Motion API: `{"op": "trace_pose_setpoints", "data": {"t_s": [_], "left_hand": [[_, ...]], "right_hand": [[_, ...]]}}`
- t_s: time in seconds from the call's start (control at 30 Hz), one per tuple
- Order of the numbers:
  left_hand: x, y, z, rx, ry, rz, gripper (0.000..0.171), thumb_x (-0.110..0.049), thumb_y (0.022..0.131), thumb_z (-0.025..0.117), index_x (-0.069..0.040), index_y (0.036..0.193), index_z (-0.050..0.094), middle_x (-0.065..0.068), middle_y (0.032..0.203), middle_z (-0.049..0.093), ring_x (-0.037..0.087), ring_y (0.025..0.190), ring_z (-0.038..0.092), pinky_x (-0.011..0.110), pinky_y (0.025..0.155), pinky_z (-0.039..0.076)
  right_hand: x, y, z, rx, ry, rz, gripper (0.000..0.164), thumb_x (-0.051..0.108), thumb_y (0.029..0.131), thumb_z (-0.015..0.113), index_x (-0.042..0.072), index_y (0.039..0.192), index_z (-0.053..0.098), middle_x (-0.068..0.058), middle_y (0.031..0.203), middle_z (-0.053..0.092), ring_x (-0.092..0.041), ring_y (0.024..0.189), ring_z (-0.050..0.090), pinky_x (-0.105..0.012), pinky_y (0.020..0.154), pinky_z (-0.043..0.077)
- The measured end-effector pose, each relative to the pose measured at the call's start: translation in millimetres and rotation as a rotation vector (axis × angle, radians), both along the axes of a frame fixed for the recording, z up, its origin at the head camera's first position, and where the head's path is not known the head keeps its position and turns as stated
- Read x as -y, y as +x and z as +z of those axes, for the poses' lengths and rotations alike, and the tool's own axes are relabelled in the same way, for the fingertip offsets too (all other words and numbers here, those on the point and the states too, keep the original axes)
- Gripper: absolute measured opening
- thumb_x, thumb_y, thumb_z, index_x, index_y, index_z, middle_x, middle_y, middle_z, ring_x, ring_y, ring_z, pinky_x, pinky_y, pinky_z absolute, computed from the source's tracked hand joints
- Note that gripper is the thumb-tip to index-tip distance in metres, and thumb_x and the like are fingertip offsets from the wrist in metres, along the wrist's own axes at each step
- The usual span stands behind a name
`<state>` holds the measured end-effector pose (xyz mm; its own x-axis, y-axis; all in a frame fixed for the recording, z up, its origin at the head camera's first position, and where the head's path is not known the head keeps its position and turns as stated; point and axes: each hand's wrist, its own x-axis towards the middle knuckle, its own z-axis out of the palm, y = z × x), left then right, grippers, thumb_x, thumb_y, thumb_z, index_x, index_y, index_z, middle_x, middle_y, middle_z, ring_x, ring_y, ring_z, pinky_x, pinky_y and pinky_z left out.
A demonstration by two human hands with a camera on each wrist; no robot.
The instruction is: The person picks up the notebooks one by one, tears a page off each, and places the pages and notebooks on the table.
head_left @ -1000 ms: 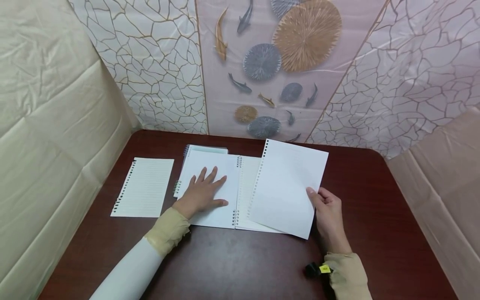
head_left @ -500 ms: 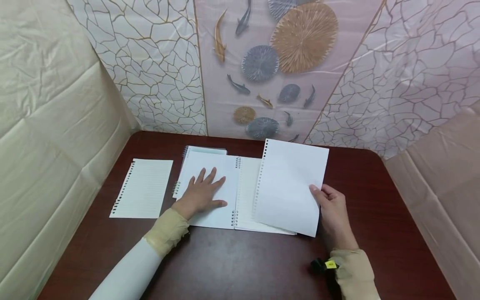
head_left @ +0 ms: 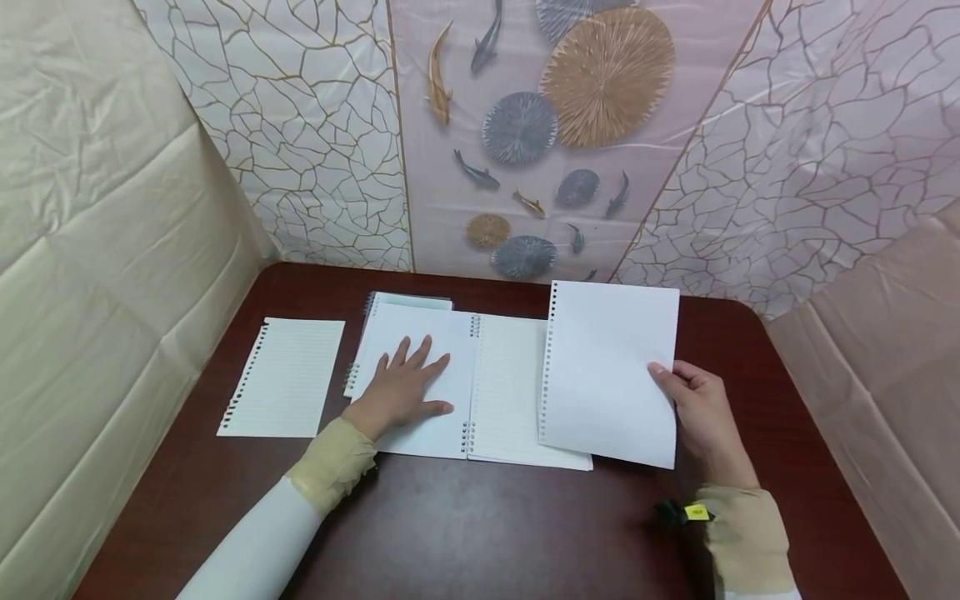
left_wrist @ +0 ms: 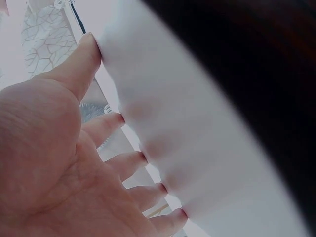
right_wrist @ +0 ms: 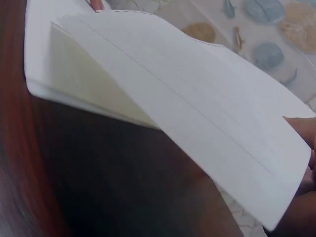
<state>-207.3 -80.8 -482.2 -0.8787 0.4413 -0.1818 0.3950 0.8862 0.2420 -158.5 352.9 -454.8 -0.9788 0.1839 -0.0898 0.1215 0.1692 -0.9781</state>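
Observation:
An open spiral notebook lies on the table, its coil running down the middle. My left hand rests with spread fingers on its left page; the left wrist view shows the fingertips touching the white paper. At the right edge of a loose white sheet, my right hand pinches the paper between thumb and fingers. Punched holes line the sheet's left edge, which overlaps the right page. In the right wrist view the sheet slants above the notebook's lined page, raised off the table.
A lined, torn-out sheet with ragged holes lies to the left on the dark red table. Another spiral notebook pokes out beneath the open one at the back. Patterned cloth hangs behind the table.
My right hand has moved right, carrying the white sheet further off the notebook and turning it straighter. More of the right page shows. The left hand stays in place.

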Motion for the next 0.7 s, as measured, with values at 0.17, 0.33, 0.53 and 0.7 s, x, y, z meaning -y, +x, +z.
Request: {"op": "trace_pose_setpoints", "data": {"t_s": [0.17,0.33,0.53,0.7], "left_hand": [[1,0.3,0.5,0.002,0.006,-0.003,0.085,-0.062,0.093,0.062,-0.022,0.161,0.03,0.016,0.17,0.009,0.046,0.151,0.001,0.07,0.119,0.013],[2,-0.6,-1.4,-0.001,0.008,-0.005,0.085,-0.062,0.094,0.061,-0.022,0.161,0.029,0.016,0.17,0.009,0.046,0.152,0.001,0.07,0.119,0.013],[2,-2.4,-4.8,-0.006,0.008,-0.008,0.085,-0.063,0.093,0.061,-0.022,0.161,0.03,0.016,0.17,0.01,0.046,0.152,0.001,0.07,0.119,0.014],[2,-3.9,-7.0,-0.007,0.007,-0.004,0.086,-0.064,0.093,0.061,-0.023,0.161,0.029,0.015,0.17,0.009,0.045,0.152,0.0,0.07,0.119,0.014]], "right_hand": [[-19,1.4,3.8,0.03,0.095,0.003,0.04,0.037,0.097,0.07,-0.002,0.107,0.066,0.008,0.066,0.067,-0.008,0.06,0.062,-0.023,0.051,0.054],[-38,3.6,2.0,0.05,0.101,0.001,0.037,0.036,0.098,0.069,0.0,0.105,0.067,0.008,0.068,0.069,-0.009,0.06,0.063,-0.025,0.05,0.055],[-61,8.1,-5.2,0.112,0.153,-0.029,0.036,0.04,0.098,0.068,0.004,0.097,0.066,0.008,0.066,0.067,-0.01,0.059,0.063,-0.027,0.051,0.055],[-79,10.1,-10.3,0.174,0.173,-0.028,0.039,0.044,0.097,0.067,0.005,0.104,0.066,0.009,0.071,0.069,-0.011,0.062,0.065,-0.03,0.054,0.058]]}}
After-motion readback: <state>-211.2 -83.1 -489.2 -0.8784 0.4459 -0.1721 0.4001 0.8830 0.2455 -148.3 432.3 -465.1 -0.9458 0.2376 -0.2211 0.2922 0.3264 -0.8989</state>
